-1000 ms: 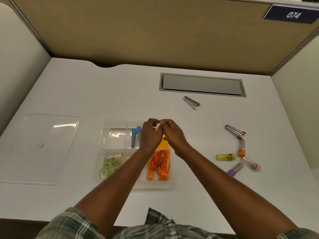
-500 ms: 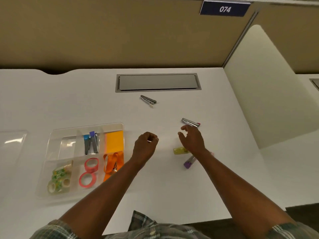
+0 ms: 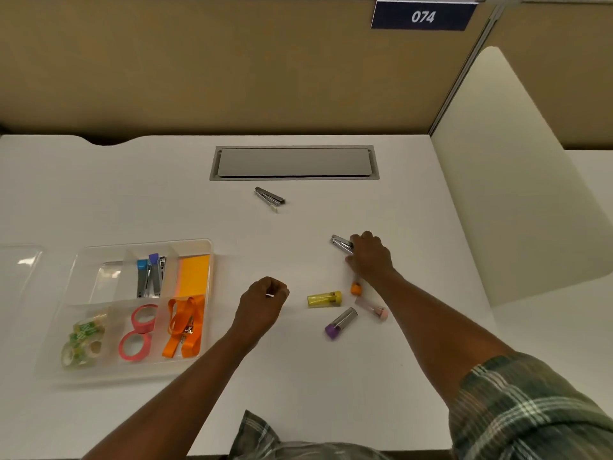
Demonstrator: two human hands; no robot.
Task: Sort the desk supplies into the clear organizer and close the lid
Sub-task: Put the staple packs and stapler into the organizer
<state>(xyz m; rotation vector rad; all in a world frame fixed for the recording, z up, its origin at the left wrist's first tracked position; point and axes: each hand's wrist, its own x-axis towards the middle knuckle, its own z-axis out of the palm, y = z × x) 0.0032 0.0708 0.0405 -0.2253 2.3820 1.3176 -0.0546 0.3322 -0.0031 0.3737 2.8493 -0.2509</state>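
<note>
The clear organizer (image 3: 205,247) lies at the left and holds two small staplers with blue and purple ends (image 3: 150,277), yellow sticky notes (image 3: 195,273), an orange lanyard (image 3: 184,327), pink tape rolls (image 3: 137,333) and green-patterned tape rolls (image 3: 83,340). My right hand (image 3: 370,258) is curled over one end of a silver mini stapler (image 3: 341,243) lying on the desk. My left hand (image 3: 263,302) hovers in a fist right of the organizer, and a tiny pale sliver shows between its fingers. Another silver stapler (image 3: 270,197) lies farther back.
Near my right wrist lie a yellow tube (image 3: 325,299), a purple-capped tube (image 3: 340,323), a pink-capped tube (image 3: 373,308) and an orange-capped one (image 3: 356,288). The clear lid (image 3: 18,263) is at the far left. A grey cable hatch (image 3: 293,162) sits at the back. A partition (image 3: 517,180) stands on the right.
Both hands left the organizer. My right hand reached right and forward onto the silver stapler. My left hand stayed in a fist. The view swung right.
</note>
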